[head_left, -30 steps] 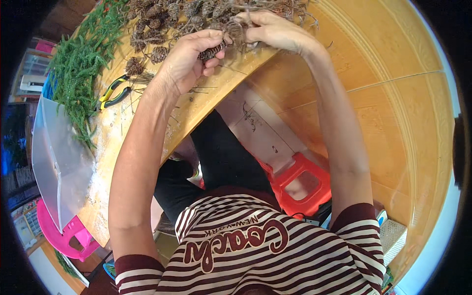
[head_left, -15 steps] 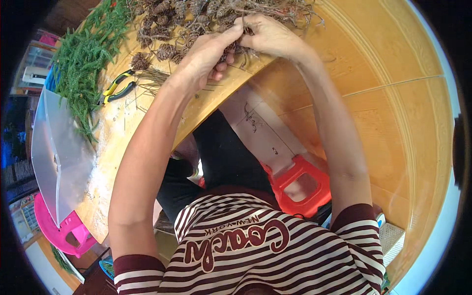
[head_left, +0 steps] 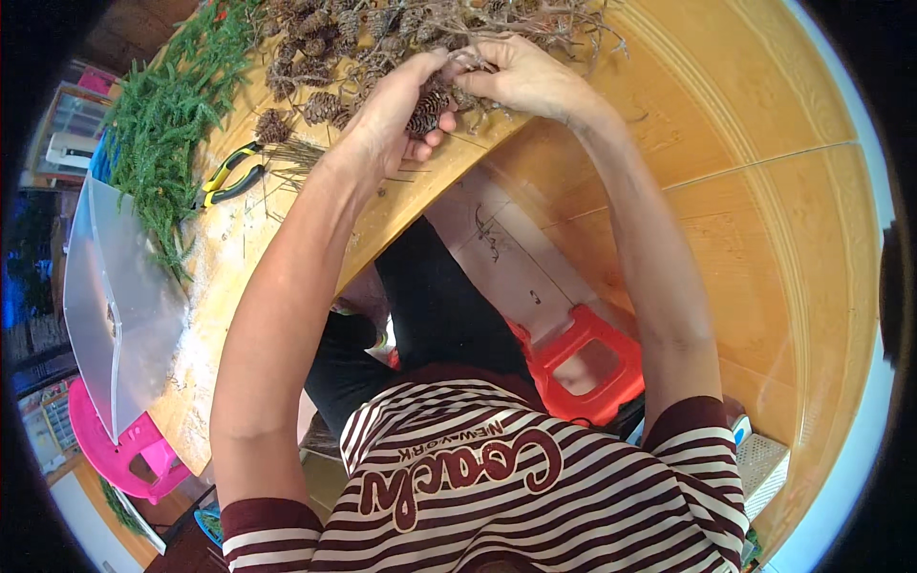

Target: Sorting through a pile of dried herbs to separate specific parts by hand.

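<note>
My left hand is closed around a brown pine cone near the table's front edge, its fingertips curling out beneath the cone. Close beside it, my right hand pinches at a thin twig by the cone, fingers pressed together. Whether that twig is joined to the cone I cannot tell. Beyond both hands lies a heap of pine cones on dry branching twigs. One loose pine cone rests apart at the left of the heap.
Yellow-and-black pliers and thin wires lie on the wooden table. Green artificial fir branches run along the left, above a translucent plastic sheet. A red stool and a pink stool stand lower down.
My hands have moved slightly apart, and the pine cone in my left hand now shows more fully. The right hand has shifted a little down along the twig.
</note>
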{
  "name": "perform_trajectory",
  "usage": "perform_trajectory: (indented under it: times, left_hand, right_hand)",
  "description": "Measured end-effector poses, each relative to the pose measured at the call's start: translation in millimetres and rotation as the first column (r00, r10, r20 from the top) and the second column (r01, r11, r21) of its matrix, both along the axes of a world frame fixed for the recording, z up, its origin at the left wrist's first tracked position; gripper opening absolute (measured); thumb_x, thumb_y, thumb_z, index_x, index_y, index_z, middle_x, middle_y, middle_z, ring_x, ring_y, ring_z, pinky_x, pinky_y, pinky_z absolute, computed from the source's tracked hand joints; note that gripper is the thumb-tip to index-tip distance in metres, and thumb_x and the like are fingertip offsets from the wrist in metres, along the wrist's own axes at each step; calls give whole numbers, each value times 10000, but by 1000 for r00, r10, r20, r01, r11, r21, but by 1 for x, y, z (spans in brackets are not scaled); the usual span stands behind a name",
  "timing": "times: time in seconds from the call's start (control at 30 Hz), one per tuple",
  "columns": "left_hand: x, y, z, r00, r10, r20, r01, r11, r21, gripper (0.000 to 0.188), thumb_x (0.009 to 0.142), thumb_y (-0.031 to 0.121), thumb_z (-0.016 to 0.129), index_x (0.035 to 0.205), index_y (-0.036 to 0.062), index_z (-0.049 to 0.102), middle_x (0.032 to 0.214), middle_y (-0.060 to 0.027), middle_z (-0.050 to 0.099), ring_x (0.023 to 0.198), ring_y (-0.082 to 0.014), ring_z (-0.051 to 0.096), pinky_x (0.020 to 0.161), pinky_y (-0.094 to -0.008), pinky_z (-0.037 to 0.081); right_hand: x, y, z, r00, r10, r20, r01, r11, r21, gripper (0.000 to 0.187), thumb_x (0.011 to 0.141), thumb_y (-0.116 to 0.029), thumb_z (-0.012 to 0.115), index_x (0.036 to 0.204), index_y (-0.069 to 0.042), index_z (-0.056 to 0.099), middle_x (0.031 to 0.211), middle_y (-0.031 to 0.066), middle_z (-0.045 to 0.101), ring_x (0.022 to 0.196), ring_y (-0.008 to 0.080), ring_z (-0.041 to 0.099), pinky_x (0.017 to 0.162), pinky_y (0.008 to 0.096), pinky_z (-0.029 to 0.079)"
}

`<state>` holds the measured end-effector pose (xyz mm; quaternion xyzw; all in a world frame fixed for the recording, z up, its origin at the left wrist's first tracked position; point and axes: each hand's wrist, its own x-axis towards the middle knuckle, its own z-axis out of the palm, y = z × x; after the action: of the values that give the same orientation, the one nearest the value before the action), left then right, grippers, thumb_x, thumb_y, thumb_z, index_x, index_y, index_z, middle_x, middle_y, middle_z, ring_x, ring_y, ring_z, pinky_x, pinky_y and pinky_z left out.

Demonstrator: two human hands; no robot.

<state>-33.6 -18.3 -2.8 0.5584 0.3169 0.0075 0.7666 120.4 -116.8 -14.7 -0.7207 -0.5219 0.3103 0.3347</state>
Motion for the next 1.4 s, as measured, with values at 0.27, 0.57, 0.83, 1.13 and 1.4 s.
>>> perform_trajectory:
  times: [0.27, 0.57, 0.83, 1.13, 1.4]
  left_hand:
    - [-7, -1, -10, 995, -8, 98, -1, 996, 89, 284, 921, 331, 507, 830, 64, 542, 623, -14, 513, 488, -101, 436, 406, -233, 317]
    - [-8, -4, 0, 999, -44, 31, 34, 965, 260, 341, 935, 396, 503, 852, 69, 551, 622, 3, 505, 494, -79, 432, 409, -223, 307]
    - [0, -2, -1, 993, 100, 67, -118, 923, 367, 336, 932, 369, 519, 929, 37, 571, 628, 3, 529, 491, -64, 439, 418, -224, 321]
    - [3, 0, -20, 989, 114, 96, -149, 808, 570, 280, 905, 296, 568, 995, 33, 593, 655, -17, 566, 505, -61, 463, 418, -217, 340]
    - [-13, 6, -4, 992, 121, 38, -127, 947, 297, 203, 857, 234, 645, 938, 54, 598, 616, 6, 549, 477, -32, 446, 379, -198, 326]
  right_hand:
    - [-3, 2, -7, 965, -7, 263, -45, 981, 190, 315, 790, -263, 548, 928, -1, 658, 783, 184, 639, 691, 236, 623, 695, 370, 494]
    - [3, 7, -19, 953, 155, 261, -174, 983, 51, 251, 810, -188, 526, 947, -2, 623, 997, 185, 578, 978, 307, 545, 873, 379, 431]
    - [-5, -1, -25, 892, -6, 453, -153, 937, 314, 299, 835, -268, 566, 841, 26, 620, 901, 188, 565, 896, 341, 559, 783, 406, 455]
    - [-18, -2, -11, 917, -106, 384, 36, 982, 186, 303, 882, -268, 541, 874, 28, 609, 934, 208, 578, 919, 364, 562, 806, 438, 450]
    - [-20, -9, -6, 844, -21, 536, -70, 986, 150, 302, 924, -283, 532, 998, -2, 616, 869, 175, 565, 875, 337, 574, 787, 412, 458]
